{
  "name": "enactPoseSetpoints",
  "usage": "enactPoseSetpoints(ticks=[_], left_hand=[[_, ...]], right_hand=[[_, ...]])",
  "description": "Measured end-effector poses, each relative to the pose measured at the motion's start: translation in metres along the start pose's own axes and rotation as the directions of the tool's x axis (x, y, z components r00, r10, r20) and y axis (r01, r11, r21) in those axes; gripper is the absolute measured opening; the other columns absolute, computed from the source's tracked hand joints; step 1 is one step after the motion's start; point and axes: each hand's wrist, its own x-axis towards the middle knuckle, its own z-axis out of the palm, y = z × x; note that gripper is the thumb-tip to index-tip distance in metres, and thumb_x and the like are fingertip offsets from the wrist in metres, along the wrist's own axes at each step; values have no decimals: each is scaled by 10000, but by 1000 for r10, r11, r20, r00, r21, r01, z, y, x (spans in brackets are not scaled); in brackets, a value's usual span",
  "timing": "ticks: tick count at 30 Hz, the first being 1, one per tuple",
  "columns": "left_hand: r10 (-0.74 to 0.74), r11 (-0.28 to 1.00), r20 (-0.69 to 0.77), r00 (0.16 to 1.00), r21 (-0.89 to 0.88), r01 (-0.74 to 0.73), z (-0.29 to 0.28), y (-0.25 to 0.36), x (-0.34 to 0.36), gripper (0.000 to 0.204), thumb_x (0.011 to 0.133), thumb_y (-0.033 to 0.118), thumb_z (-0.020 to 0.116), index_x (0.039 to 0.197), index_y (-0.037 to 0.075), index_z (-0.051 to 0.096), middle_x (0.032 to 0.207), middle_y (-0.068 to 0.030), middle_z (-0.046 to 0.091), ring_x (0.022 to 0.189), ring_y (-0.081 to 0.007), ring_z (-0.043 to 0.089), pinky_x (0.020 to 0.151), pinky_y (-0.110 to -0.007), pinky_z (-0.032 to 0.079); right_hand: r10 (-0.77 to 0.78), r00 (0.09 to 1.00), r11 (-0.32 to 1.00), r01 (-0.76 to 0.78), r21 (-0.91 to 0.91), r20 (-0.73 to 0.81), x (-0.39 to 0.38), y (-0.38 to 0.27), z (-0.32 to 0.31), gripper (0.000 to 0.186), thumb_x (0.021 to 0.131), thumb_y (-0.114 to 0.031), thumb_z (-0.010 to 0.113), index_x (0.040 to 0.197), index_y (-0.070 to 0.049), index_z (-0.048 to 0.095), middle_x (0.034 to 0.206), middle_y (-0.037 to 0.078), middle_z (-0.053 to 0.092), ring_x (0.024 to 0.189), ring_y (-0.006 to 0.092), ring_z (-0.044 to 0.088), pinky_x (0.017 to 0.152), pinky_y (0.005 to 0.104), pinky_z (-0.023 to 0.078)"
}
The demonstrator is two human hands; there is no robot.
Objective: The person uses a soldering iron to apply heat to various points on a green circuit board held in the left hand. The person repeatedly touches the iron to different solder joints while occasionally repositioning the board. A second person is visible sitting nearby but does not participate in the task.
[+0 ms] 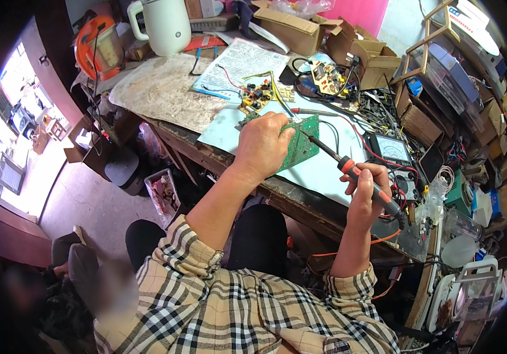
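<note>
My left hand [262, 146] is closed on a green circuit board [302, 148], which it tilts up over the front edge of the workbench. My right hand [365, 194] grips a soldering iron [351, 170] by its red and black handle. The iron's tip points left and down at the board's face; whether it touches cannot be made out. Just behind the board lies a red probe [311, 111] with its lead. Farther back, a small tan circuit board [257, 97] with coloured wires sits beside a printed sheet [239, 66].
An analog multimeter [391, 148] stands right of the pale work sheet [330, 172]. Cardboard boxes [289, 28] and another circuit board [328, 76] crowd the back. A white kettle [167, 28] is at the far left. An orange cord [377, 241] hangs below my right forearm. Another person's legs [79, 259] show lower left.
</note>
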Motion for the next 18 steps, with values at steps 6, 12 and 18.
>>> enactPoseSetpoints(ticks=[6,12,18], left_hand=[[-3,1000,7,1000,9,3,-1,0,0,157,830,120,699,856,-16,627,835,-178,626,792,-375,622,701,-442,477],[-2,1000,17,1000,19,2,-1,1,0,146,829,126,700,857,1,631,845,-172,631,810,-389,630,711,-471,491],[3,1000,27,1000,25,-4,-1,0,1,142,827,131,703,868,13,635,857,-171,635,826,-397,634,718,-483,499]], right_hand=[[-2,1000,1000,2,-3,2,0,1,0,186,955,-141,561,927,41,585,754,104,624,589,128,630,517,216,460],[4,1000,1000,-4,-6,-10,0,0,1,193,958,-147,559,929,42,586,753,105,626,585,127,629,521,214,465],[2,1000,1000,-2,-2,-11,0,2,0,198,959,-154,564,931,40,587,748,103,624,585,126,628,522,214,465]])
